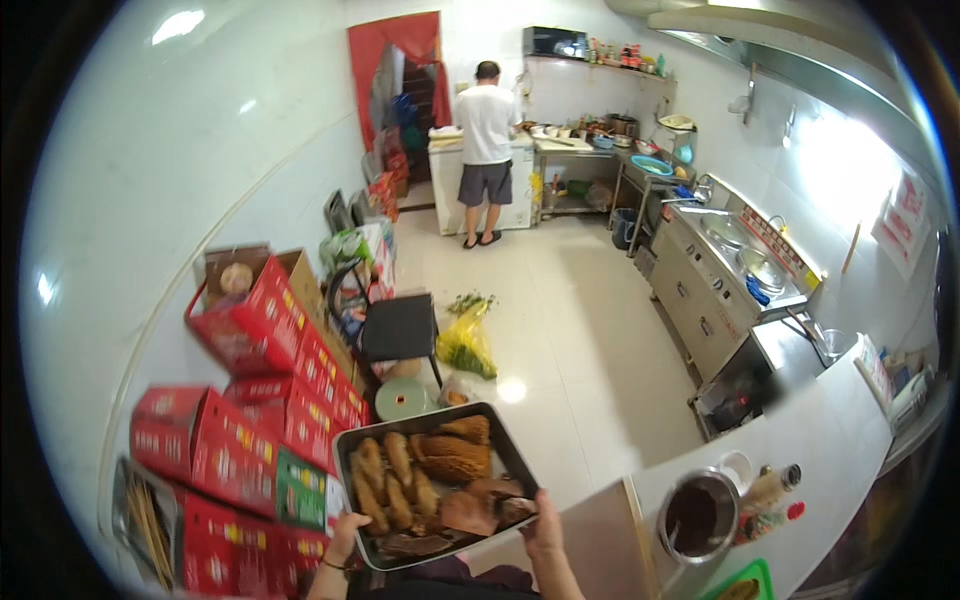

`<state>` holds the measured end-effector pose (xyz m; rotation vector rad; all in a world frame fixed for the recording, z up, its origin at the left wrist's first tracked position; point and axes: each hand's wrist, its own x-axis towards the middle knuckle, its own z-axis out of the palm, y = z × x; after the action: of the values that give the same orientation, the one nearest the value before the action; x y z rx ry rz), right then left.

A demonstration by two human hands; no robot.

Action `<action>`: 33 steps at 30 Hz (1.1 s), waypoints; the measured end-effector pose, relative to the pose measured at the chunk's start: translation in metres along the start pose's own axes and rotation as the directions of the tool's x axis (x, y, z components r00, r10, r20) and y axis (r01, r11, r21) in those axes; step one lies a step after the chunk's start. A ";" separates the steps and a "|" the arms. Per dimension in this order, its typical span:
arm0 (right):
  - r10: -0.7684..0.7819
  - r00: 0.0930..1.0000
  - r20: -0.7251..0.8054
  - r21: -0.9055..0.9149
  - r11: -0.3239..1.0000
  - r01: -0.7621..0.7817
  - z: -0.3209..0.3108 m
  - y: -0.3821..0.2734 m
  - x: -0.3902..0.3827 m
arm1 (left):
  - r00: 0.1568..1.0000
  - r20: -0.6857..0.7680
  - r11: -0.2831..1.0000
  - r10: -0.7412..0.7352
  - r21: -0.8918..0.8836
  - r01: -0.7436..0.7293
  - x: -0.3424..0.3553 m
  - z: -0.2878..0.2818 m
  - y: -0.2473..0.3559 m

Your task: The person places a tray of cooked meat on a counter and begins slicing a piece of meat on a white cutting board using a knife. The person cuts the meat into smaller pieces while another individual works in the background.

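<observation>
My left hand [343, 535] grips the left side of a rectangular metal tray [512, 450], with the thumb at its rim. My right hand [545, 530] holds the tray's right side. Inside lie several golden-brown long pieces of food [398, 462], a honeycomb-textured brown piece [450, 455] and some reddish-brown chunks [470, 508]. To the right, a counter [790, 430] bears a steel bowl of dark contents [697, 515], bottles [770, 485] and a green tray [756, 570].
Stacked red boxes [220, 440] line the left wall beside a black chair [398, 325]. A yellow bag of greens [465, 340] lies on the floor. A person [487, 135] stands with their back to me at a white chest freezer [445, 185]. A steel stove [710, 290] runs along the right.
</observation>
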<state>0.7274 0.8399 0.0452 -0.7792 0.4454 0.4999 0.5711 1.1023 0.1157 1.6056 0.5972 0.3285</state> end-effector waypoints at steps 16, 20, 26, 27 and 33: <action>-0.259 0.962 -0.080 -0.086 0.964 0.253 0.157 -0.171 0.314 | 0.911 0.181 0.811 -0.371 -0.415 0.412 0.425 0.088 0.006; -0.115 0.993 0.025 -0.154 0.981 0.118 0.193 -0.218 0.430 | 0.940 0.102 0.895 -0.325 -0.287 0.341 0.506 0.143 0.065; -0.227 0.974 -0.007 -0.093 0.970 0.226 0.224 -0.359 0.567 | 0.977 0.196 0.994 -0.084 0.084 0.069 0.671 0.273 0.105; -0.304 0.952 -0.035 -0.089 0.950 0.300 0.228 -0.393 0.577 | 0.968 0.250 0.992 -0.016 0.125 -0.016 0.700 0.303 0.108; -0.460 0.858 -0.230 -0.143 0.888 0.437 0.212 -0.544 0.680 | 0.856 0.489 0.953 -0.168 -0.141 0.268 0.866 0.499 0.149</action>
<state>1.6217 0.8435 0.1029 -1.0041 0.4660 -0.0251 1.5794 1.1631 0.0809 1.3332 0.3469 -0.1725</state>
